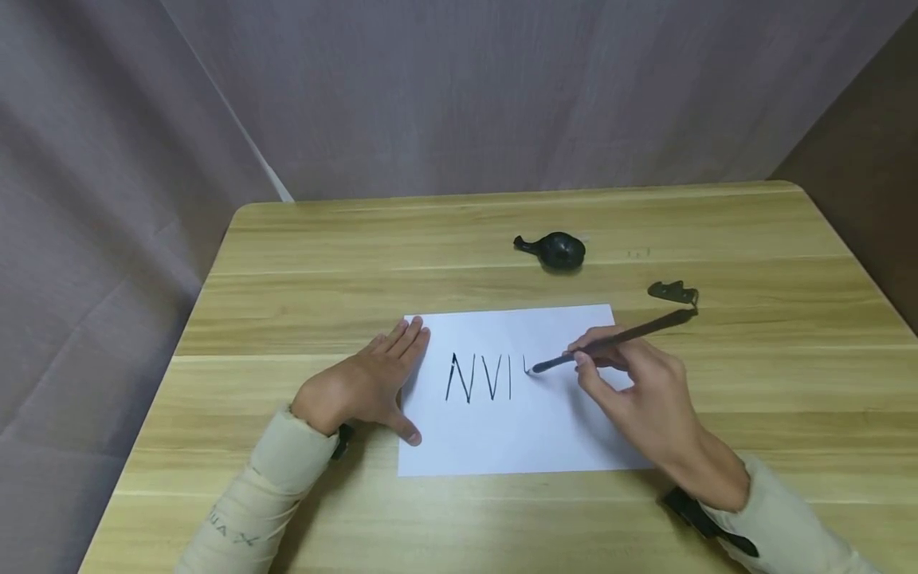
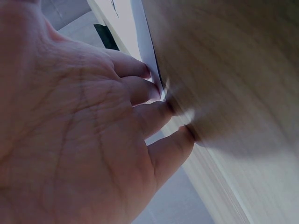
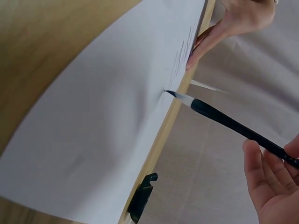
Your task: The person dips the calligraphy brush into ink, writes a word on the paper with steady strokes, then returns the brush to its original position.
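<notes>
A sheet of white paper (image 1: 473, 446) lies on the wooden table, with the black strokes "NVI" and part of a further stroke on it. My right hand (image 1: 645, 391) pinches a dark-handled writing brush (image 1: 631, 333) between thumb and fingers. In the right wrist view, the black tip of the brush (image 3: 215, 114) touches the paper, and its bristles are white above the tip. My left hand (image 1: 366, 383) rests on the paper's left edge with its fingers extended. In the left wrist view, the palm shows and the fingertips (image 2: 184, 135) press at the paper's edge.
A black, round-bodied object with a narrow neck (image 1: 561, 251) stands behind the paper on the table (image 1: 344, 271). To its right lies a small dark flat piece with a jagged outline (image 1: 672, 292), near the brush's far end. Grey curtains (image 1: 459, 96) hang behind the table.
</notes>
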`<state>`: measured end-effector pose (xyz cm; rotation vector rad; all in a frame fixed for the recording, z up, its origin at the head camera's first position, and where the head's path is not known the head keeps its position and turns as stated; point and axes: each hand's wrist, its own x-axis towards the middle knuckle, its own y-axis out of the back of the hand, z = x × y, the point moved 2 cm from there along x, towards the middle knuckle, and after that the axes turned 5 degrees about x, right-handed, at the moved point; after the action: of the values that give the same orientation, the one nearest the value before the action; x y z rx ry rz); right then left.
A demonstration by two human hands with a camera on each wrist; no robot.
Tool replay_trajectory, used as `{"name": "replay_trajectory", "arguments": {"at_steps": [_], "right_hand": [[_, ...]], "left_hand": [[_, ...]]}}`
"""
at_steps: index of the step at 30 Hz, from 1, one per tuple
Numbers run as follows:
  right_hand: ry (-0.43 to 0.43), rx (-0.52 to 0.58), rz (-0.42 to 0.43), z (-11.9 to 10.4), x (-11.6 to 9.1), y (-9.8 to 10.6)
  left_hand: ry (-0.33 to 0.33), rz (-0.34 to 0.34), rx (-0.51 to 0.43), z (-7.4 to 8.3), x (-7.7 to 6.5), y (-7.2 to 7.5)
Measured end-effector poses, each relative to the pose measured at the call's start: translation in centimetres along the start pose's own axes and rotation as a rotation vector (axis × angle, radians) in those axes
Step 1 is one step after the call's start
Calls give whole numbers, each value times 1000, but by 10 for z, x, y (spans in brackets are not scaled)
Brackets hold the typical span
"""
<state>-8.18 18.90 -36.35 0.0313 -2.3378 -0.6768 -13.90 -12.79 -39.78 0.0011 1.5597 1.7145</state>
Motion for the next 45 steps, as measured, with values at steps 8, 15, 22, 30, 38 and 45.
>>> {"name": "replay_trajectory", "arguments": {"at_steps": [8, 15, 22, 30, 38, 45], "right_hand": [[7, 1, -15, -10, -4, 3], [-2, -1, -15, -17, -1, 6], [7, -24, 21, -9, 8, 9], [-18, -34, 29, 0, 11, 7], [-27, -9, 16, 4, 9, 2], [-5, -20, 27, 4, 8, -1]], "left_hand": [[-12, 6, 0, 0, 1, 2], [-11, 8, -3, 0, 1, 2], [7, -12, -9, -1, 1, 1], [5, -12, -13, 0, 1, 0], [-6, -6, -18, 1, -1, 1], [-1, -11, -15, 1, -1, 2]]}}
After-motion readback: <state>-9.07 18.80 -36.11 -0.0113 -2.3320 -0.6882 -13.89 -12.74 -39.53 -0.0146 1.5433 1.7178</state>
